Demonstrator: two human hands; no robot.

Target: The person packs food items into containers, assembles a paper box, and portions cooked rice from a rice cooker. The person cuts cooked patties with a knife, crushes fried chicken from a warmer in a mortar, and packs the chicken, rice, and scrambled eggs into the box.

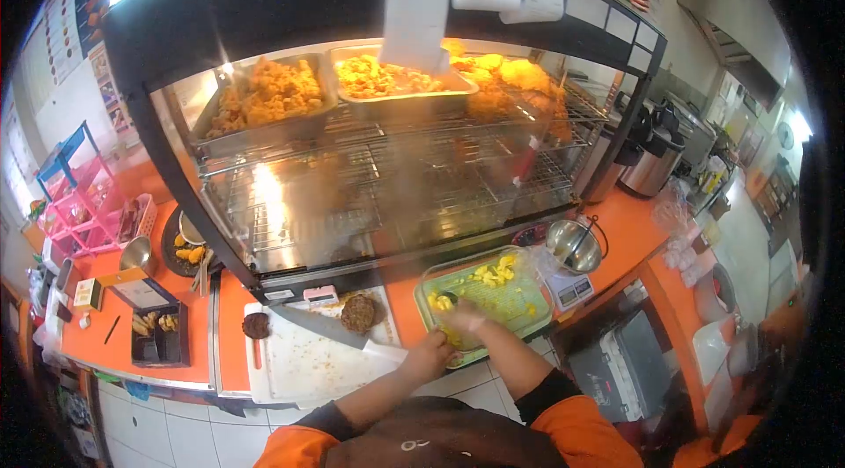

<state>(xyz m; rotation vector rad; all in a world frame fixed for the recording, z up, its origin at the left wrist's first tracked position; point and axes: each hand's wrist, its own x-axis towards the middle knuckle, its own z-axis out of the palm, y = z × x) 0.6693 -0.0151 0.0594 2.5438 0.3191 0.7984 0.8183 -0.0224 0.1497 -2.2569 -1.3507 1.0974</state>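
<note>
My left hand (428, 357) is closed at the near left corner of a pale green tray (532, 324); what its fingers hold is hidden. Over the tray's left part, my right hand (461, 318) is blurred, with fingers drawn together. A small dark rounded thing (449, 297) shows at those fingertips, too unclear to name. Yellow chopped pieces (495, 273) are scattered in the tray. To the left, a knife (321, 325) with a white handle lies on a white cutting board (308, 371). Two brown patties, one larger (358, 313) and one smaller (256, 325), rest on the board.
A heated display cabinet (264, 279) stands behind the board, with trays of fried food (273, 94) on its upper rack. Right of the green tray are a scale (570, 290) and metal bowl (574, 246). A black box (160, 336) with food sits at left.
</note>
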